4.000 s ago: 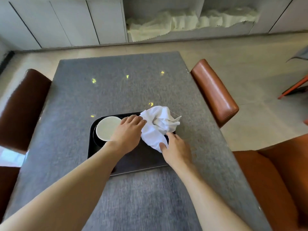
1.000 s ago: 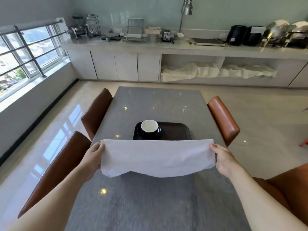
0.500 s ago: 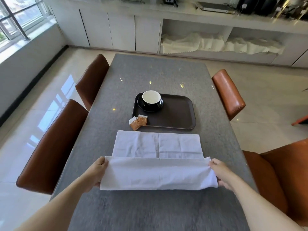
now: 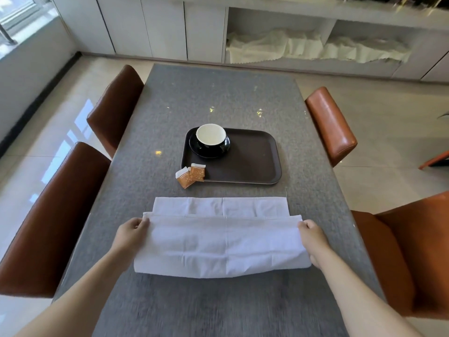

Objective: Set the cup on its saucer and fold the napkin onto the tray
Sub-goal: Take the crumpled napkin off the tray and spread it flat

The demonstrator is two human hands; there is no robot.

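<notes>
The white napkin (image 4: 222, 242) lies on the grey table (image 4: 218, 98) in front of the tray, its near half folded over toward the far edge. My left hand (image 4: 132, 231) pinches the folded layer's left corner and my right hand (image 4: 312, 235) pinches its right corner. A strip of the lower layer shows beyond the fold. The dark cup with a white inside (image 4: 211, 136) stands upright on its black saucer (image 4: 194, 148) in the far left corner of the brown tray (image 4: 252, 161).
Two orange sachets (image 4: 190, 175) lie at the tray's near left corner, partly off it. Brown chairs stand on the left (image 4: 56, 215) and orange-brown ones on the right (image 4: 330, 122). White cabinets with cloths on a shelf (image 4: 315, 47) run along the far wall.
The napkin, held spread in the air a second ago, now lies on the table. Both hands have carried its near edge farther over the far half. The camera tilted down.
</notes>
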